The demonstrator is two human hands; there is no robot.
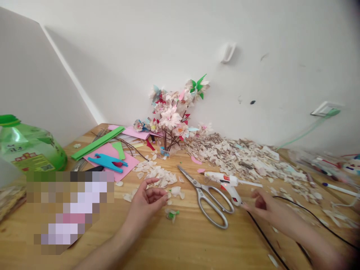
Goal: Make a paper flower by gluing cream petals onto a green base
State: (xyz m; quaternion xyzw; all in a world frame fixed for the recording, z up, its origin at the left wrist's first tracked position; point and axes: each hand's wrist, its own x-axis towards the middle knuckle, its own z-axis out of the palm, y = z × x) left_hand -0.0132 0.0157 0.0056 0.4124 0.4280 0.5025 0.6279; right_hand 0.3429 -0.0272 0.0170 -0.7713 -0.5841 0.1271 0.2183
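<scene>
My left hand (149, 198) hovers over the table with its fingers curled and thumb and fingertips together; what they pinch, if anything, I cannot make out. Just past the fingertips is a small cluster of whitish petals (176, 192) with a bit of green. Below it lies a small petal piece with a green base (172, 214). My right hand (261, 204), slightly blurred, has its fingers apart, one stretched to the foot of the white glue gun's handle. The glue gun (225, 179) lies on its side with a glue stick in its back. Silver scissors (206, 195) lie partly open between my hands.
Flowers on brown stems (171, 118) stand in a small cup against the wall. Dried petals (242, 157) spread across the back right. Green strips (98, 142), a blue clip-shaped piece (108, 162) and pink paper (131, 165) lie left, near a green bottle (33, 150). A black cord (264, 236) crosses the right.
</scene>
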